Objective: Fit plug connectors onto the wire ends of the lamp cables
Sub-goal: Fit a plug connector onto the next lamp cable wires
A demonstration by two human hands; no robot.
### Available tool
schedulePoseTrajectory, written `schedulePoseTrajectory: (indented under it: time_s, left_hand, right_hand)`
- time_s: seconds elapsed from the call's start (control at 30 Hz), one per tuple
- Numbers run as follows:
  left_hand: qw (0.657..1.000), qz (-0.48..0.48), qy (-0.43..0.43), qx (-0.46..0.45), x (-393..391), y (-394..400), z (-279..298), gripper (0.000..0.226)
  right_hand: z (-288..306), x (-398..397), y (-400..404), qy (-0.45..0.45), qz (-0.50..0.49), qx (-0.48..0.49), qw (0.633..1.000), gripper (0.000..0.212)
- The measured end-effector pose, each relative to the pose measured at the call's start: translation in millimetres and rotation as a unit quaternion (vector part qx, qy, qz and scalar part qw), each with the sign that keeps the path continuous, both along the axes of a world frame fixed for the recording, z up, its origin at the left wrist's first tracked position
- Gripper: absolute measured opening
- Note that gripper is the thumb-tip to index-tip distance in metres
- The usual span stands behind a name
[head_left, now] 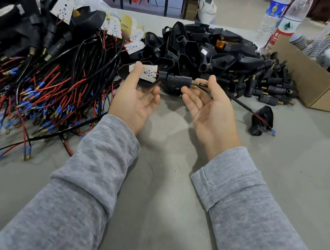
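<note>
Grey desk lies under both hands. Left hand pinches the lamp board; right hand pinches the cable beside the black plug. Its long axis runs left-right between them, wire ends trailing right, nearer the right hand.

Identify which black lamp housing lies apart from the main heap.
The lone black lamp housing on the mat right of the right hand, with the held cable's blue-tipped end across it. All others sit piled in the heap behind the hands.
</note>
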State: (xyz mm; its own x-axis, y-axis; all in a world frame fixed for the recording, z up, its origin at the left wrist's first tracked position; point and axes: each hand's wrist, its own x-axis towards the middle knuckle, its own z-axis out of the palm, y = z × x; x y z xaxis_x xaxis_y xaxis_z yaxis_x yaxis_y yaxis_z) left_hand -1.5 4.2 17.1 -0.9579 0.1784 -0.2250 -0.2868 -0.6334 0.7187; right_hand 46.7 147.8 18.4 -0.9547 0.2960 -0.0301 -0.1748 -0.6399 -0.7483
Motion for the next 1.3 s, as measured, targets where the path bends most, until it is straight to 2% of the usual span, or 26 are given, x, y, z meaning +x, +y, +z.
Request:
schedulePoseTrajectory:
  time_s: [0.1, 0.17, 0.23, 0.3, 0.37, 0.43, 0.5, 0.57, 0.63, 0.7, 0.77, 0.9, 1.07, 1.17, 1.3]
  left_hand:
    - [1.000, 0.010, 0.002, 0.006, 0, -1, -1, 0.027]
    - [1.000, 0.015, -0.001, 0.004, 0, 0, -1, 0.029]
    - [1.000, 0.026, -0.012, 0.011, 0, 1, 0, 0.033]
    - [0.998, 0.052, -0.023, 0.025, -1, 2, 0, 0.036]
    - [0.996, 0.079, -0.026, 0.021, -2, 2, 0, 0.044]
    - [0.996, 0.089, -0.014, 0.000, -2, 2, -1, 0.047]
    - [0.997, 0.074, 0.013, -0.031, -1, 3, -2, 0.042]
    - [0.996, 0.037, 0.044, -0.071, 2, 5, -2, 0.036]
    - [0.993, -0.016, 0.075, -0.085, 5, 8, -1, 0.032]
    - [0.989, -0.070, 0.095, -0.085, 9, 13, 0, 0.030]
    - [0.986, -0.107, 0.097, -0.084, 11, 16, 1, 0.026]
    - [0.986, -0.158, 0.042, -0.031, 13, 17, 3, 0.034]
    - [0.989, -0.131, 0.027, -0.056, 13, 20, 1, 0.052]
    - [0.989, -0.121, 0.034, -0.073, 12, 19, 2, 0.061]
    - [0.988, -0.118, 0.035, -0.091, 12, 18, 3, 0.055]
  right_hand:
    - [0, 0, 1, -0.001, 0.002, 0.004, 1.000, 0.030]
    - [2, 0, 0, -0.020, 0.022, 0.023, 0.999, 0.038]
    - [3, -1, -1, -0.073, 0.044, 0.097, 0.992, 0.055]
    - [4, -1, -5, -0.112, 0.065, 0.210, 0.969, 0.068]
    - [5, 1, -10, -0.109, 0.082, 0.289, 0.947, 0.069]
    - [4, 4, -17, -0.067, 0.057, 0.354, 0.931, 0.060]
    - [0, 5, -22, -0.007, -0.032, 0.463, 0.886, 0.047]
    - [-2, 5, -25, 0.028, -0.129, 0.565, 0.815, 0.031]
    - [-2, 5, -28, 0.048, -0.182, 0.626, 0.757, 0.016]
    - [-3, 3, -27, 0.049, -0.197, 0.657, 0.726, 0.013]
    - [-4, 0, -25, 0.031, -0.191, 0.661, 0.725, 0.017]
    - [-3, -2, -21, 0.007, -0.178, 0.598, 0.781, 0.009]
    - [-1, -1, -16, -0.001, -0.170, 0.579, 0.797, 0.011]
    - [1, -1, -12, -0.008, -0.146, 0.596, 0.790, 0.012]
    - [2, 0, -11, 0.002, -0.125, 0.637, 0.761, 0.010]
